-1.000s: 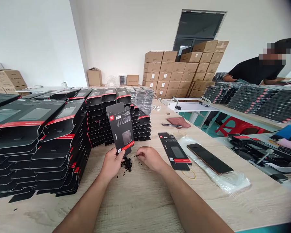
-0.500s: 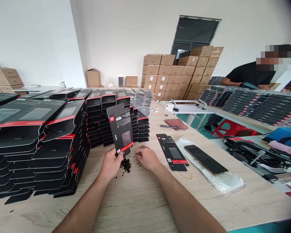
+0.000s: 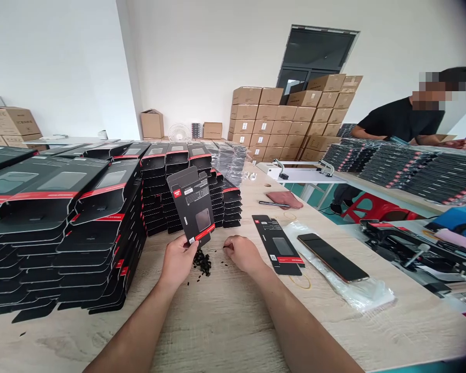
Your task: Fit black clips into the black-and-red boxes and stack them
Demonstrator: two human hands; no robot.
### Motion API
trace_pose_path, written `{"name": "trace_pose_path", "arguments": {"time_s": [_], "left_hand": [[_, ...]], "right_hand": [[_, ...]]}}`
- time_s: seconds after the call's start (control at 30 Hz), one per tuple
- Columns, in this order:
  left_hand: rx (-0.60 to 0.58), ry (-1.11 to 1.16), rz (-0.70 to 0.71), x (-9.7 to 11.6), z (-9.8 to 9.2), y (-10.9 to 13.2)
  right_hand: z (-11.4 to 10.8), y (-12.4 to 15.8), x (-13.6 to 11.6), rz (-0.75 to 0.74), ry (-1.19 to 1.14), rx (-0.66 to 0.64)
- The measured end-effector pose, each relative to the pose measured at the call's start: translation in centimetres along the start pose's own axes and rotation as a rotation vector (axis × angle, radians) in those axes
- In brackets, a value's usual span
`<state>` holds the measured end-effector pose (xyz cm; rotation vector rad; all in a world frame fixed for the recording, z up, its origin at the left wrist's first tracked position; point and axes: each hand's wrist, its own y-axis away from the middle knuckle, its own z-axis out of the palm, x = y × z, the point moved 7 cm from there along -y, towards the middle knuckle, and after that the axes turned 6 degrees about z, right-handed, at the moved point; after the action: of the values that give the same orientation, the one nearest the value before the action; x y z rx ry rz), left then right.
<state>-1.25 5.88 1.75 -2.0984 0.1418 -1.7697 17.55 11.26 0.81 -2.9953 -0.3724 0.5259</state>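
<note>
My left hand (image 3: 178, 260) grips the lower end of a black and red cardboard box (image 3: 193, 207), flattened and held tilted upright, with a small window near its lower end. Just right of that hand, small black pieces (image 3: 202, 263) lie in a loose heap on the table. My right hand (image 3: 244, 253) is closed in a pinch close to the tabletop, right of the heap. Whatever its fingertips hold is hidden or too small to name. Another flat black and red box (image 3: 278, 244) lies to the right of this hand.
Stacked black boxes (image 3: 101, 233) fill the left side. A smartphone (image 3: 332, 257) rests on clear plastic bags (image 3: 368, 295) at right, near a pen (image 3: 274, 204) and a brown pouch (image 3: 285, 199). Across the way, a person (image 3: 404, 122) stands behind stacked packages (image 3: 419, 166).
My right hand has shifted slightly right, its fingers still pinched. The left hand keeps the box in almost the same pose. The person opposite has moved their arms.
</note>
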Motion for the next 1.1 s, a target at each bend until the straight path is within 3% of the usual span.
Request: {"name": "trace_pose_path", "arguments": {"time_s": [0.17, 0.37, 0.53, 0.67, 0.8, 0.97, 1.03, 1.1], "left_hand": [[0.031, -0.052, 0.018, 0.0, -0.2, 0.0], [-0.012, -0.114, 0.015, -0.2, 0.3, 0.3], [-0.059, -0.151, 0.094, 0.5, 1.2, 0.6], [-0.070, -0.161, 0.126, 0.7, 1.5, 0.8], [-0.094, -0.075, 0.063, 0.0, 1.6, 0.8], [-0.252, 0.141, -0.060, -0.1, 3.1, 1.3], [-0.299, 0.207, -0.055, 0.8, 3.3, 1.6], [-0.294, 0.378, -0.104, 1.4, 3.0, 1.7]], "right_hand": [[-0.5, 0.3, -0.7, -0.035, -0.024, 0.063], [-0.6, 1.4, -5.0, -0.202, -0.318, 0.096], [-1.1, 1.8, -6.8, -0.219, -0.207, 0.154], [-1.0, 2.2, -6.6, -0.149, -0.227, 0.164], [-0.6, 2.1, -6.1, -0.184, -0.516, 0.074], [-3.1, 0.9, -2.1, -0.024, -0.805, 0.265], [-2.7, 0.7, -2.1, -0.045, -0.978, 0.105], [-1.4, 1.2, -3.5, -0.097, -1.121, -0.183]]}}
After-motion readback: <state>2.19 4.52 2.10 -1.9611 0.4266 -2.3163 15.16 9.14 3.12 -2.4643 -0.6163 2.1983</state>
